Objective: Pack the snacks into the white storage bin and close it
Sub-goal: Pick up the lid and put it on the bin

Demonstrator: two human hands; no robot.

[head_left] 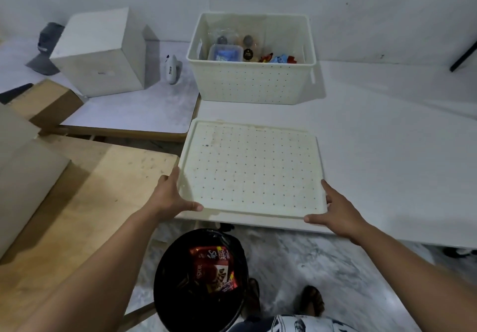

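Both hands, left hand (172, 197) and right hand (338, 215), gripping perforated lid (251, 170) just before white storage bin (254, 83), already holding snacks (247, 51); closing remaining.

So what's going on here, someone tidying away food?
A person is packing snacks into a white storage bin on the white table. The bin stands open at the back with snacks and a small clear container inside. Its perforated lid lies flat on the table nearer the person. The left hand grips the lid's near left corner and the right hand grips its near right corner, so closing the bin looks like the next step. A black trash bin on the floor holds wrappers.
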